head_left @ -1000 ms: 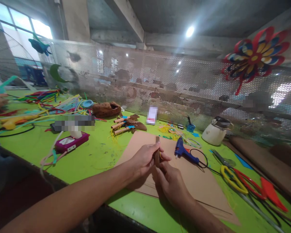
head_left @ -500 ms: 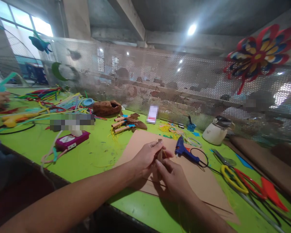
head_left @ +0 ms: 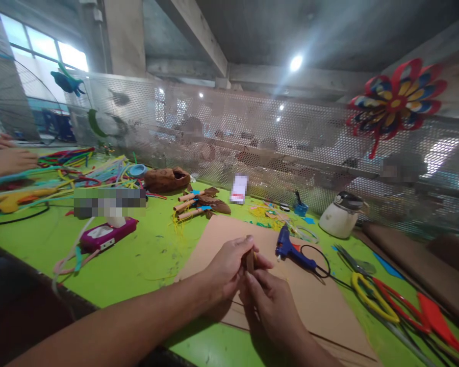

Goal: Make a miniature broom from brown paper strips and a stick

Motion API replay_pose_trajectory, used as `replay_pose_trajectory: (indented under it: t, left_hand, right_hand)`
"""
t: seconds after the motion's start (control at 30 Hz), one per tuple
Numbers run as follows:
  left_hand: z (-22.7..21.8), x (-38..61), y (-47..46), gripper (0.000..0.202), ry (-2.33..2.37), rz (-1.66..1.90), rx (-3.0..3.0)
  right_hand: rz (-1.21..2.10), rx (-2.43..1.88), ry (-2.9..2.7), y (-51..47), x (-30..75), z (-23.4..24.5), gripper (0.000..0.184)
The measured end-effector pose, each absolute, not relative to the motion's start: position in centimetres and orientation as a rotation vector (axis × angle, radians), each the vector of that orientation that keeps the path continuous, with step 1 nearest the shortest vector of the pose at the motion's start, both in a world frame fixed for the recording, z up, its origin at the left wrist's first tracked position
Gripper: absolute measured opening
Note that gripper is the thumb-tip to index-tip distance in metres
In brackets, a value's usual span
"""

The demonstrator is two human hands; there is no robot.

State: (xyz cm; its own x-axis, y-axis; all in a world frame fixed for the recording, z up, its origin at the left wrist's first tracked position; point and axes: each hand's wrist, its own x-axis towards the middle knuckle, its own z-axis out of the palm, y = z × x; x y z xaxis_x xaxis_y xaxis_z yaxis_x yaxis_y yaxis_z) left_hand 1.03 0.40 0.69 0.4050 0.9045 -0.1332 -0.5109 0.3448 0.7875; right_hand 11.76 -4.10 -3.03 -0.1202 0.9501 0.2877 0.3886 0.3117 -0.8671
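My left hand (head_left: 226, 262) and my right hand (head_left: 274, 295) meet over a sheet of tan cardboard (head_left: 309, 295). Between them stands a narrow brown strip (head_left: 250, 261), pinched near its top by the left thumb and fingers. Lower down, the right thumb and fingers close on the same strip. Its lower end is hidden by the fingers, and I cannot tell its material. Just beyond my right hand lies a blue glue gun (head_left: 292, 247), its nozzle toward the hands.
Scissors with yellow handles (head_left: 373, 298) and red-handled ones lie at right, near a white jug (head_left: 338, 216). Brown feather-like pieces on tan tubes (head_left: 199, 204) lie behind the cardboard. At left are a purple power strip (head_left: 109, 234), coloured strips and another person's hand (head_left: 11, 162).
The view has tilted slightly, so the table sits lower in it. The brown strip has turned a little between my fingers. At far left, another person's hands have come further into view.
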Motion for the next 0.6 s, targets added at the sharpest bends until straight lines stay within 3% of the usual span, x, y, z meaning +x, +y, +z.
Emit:
replay_pose_trajectory:
  t: [0.27, 0.6]
  left_hand:
    - [1.5, 0.3, 0.6, 0.014, 0.606, 1.011, 0.720]
    - [1.2, 0.2, 1.4, 0.014, 0.495, 1.082, 0.771]
  right_hand:
    - [0.919, -1.177, -1.683, -4.6, 11.5, -2.7, 0.024]
    - [0.878, -1.274, -1.631, -4.2, 12.1, -2.9, 0.027]
